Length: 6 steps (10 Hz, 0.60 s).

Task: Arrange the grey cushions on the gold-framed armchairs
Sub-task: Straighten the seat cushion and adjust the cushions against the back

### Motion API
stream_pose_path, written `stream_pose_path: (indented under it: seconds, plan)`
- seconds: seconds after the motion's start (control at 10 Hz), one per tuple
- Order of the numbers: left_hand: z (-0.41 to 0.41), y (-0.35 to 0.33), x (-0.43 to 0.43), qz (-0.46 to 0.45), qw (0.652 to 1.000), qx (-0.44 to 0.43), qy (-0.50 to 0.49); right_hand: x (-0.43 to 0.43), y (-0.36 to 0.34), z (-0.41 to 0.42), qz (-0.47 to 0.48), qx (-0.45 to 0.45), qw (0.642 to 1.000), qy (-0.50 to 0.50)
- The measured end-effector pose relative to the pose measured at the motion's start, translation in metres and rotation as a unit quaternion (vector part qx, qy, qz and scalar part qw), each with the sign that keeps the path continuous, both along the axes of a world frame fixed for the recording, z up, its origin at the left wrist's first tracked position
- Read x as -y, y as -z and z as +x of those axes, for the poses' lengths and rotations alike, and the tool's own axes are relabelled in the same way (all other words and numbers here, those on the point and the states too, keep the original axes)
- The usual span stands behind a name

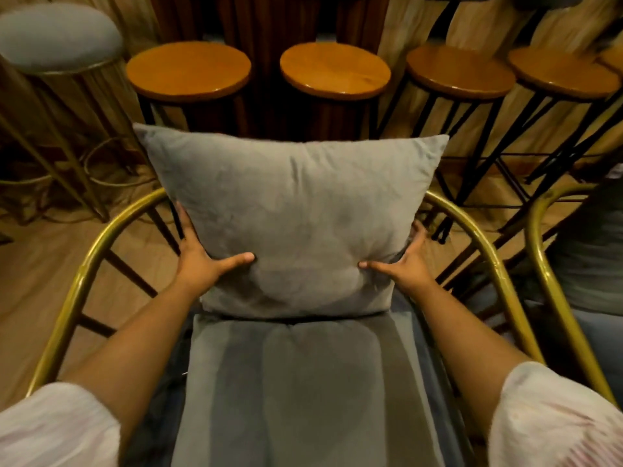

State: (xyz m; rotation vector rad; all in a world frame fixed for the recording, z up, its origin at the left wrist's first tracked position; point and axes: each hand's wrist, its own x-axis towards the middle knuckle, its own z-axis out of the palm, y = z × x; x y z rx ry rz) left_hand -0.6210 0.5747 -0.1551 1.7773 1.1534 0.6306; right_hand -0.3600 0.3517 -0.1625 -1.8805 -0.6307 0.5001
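Note:
A square grey cushion [293,214] stands upright at the back of a gold-framed armchair [84,267], its lower edge resting on the chair's grey seat pad [303,392]. My left hand [202,257] grips the cushion's lower left side, thumb pressed into the front and fingers behind. On the lower right side my right hand [404,261] holds it the same way. A second gold-framed armchair [546,264] with something grey on it shows partly at the right edge.
Behind the armchair stand several round wooden-topped stools [188,69] on black legs. A grey padded stool [57,35] with gold legs is at the far left. Curtains hang along the back. The floor is wood.

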Motion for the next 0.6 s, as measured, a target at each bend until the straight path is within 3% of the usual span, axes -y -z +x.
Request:
stream_pose_path:
  seconds: [0.3,0.5,0.6]
  plan:
    - [0.002,0.041,-0.018,-0.048,0.993,-0.097,-0.038,-0.015,0.042,-0.001,-0.029,-0.018,0.999,-0.019]
    - [-0.001,0.008,0.02,-0.112,0.982,-0.154,-0.01,0.0,0.019,-0.006,-0.122,-0.045,0.99,-0.054]
    - [-0.002,-0.024,0.056,-0.109,0.971,-0.211,0.028,0.015,-0.001,-0.007,-0.169,-0.013,0.981,-0.09]
